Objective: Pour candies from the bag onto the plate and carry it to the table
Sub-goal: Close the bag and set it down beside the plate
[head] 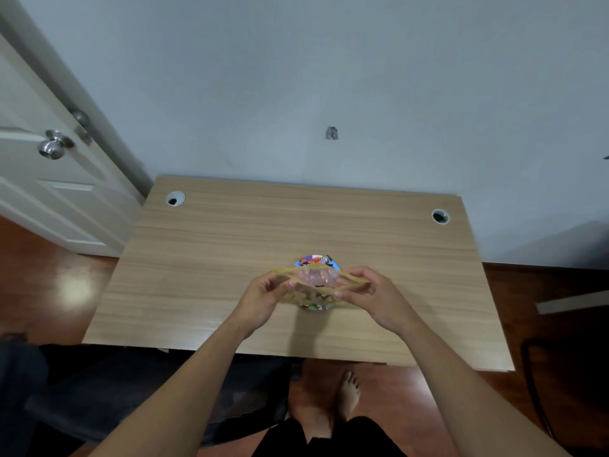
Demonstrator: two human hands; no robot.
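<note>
A clear plastic bag (318,278) with a yellowish zip rim hangs over the middle of the wooden table (211,258). My left hand (263,293) pinches its left rim and my right hand (374,293) pinches its right rim, so the mouth is pulled wide. Pale and dark candies show through the bag. Below the bag lies a colourful plate (317,259), mostly hidden; only its far edge with several wrapped candies and a sliver near me show.
Two round cable holes (175,198) (440,216) sit at the table's far corners, against a grey wall. A white door with a metal knob (54,145) stands at the left. A dark chair (131,390) is under the table's near edge, beside my bare foot (348,395).
</note>
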